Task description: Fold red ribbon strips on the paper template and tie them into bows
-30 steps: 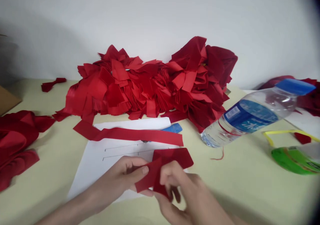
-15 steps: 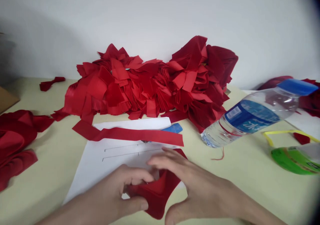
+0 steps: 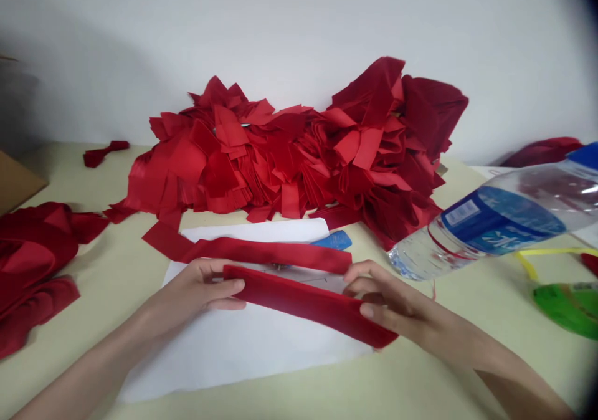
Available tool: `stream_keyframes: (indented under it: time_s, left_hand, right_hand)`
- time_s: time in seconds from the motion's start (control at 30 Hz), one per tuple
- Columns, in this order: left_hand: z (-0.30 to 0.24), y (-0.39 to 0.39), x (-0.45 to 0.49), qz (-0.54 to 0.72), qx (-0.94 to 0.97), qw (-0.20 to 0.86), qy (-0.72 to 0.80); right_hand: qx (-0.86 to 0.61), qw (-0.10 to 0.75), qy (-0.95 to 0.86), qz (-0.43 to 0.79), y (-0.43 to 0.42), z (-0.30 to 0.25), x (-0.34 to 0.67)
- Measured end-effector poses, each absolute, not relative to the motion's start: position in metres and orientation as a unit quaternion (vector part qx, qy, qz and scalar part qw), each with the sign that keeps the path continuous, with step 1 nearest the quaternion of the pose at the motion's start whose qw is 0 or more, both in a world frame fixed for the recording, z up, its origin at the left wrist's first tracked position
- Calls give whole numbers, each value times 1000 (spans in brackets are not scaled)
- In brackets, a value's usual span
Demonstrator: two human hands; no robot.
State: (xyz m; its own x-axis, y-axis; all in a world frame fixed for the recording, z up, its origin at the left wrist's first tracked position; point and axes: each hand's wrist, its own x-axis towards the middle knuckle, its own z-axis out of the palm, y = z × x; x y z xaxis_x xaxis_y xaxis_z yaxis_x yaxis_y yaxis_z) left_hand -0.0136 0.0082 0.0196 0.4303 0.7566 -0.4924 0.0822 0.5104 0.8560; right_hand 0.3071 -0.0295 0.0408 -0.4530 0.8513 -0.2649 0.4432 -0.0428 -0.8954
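A red fabric strip is stretched slantwise above the white paper sheet, its right end lower. My left hand pinches the left end, thumb on top. At the other end, my right hand is closed on the strip with the thumb against its face. Just behind it, a second red strip lies across the paper, partly covering a blue flat object. Most of the paper's printed lines are hidden behind the held strip.
Against the wall stands a large heap of red fabric pieces. More red fabric lies at the left. A water bottle and a green object with a yellow band are on the right. A cardboard edge shows far left.
The red strip was curved between my hands near the front edge. My hands have moved apart and forward, and it is now drawn out straight over the paper.
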Motion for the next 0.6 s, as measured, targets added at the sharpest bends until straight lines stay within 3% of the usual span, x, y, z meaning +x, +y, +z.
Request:
stream_keyframes:
  time_s: [0.3,0.6]
  left_hand:
    - [11,10,-13,299,439,639,556]
    - [14,4,-8,293,453,644,543]
  right_hand:
    - [-462,203,-609,612,-23,45,321]
    - [-541,296,-578,535,-17,38,316]
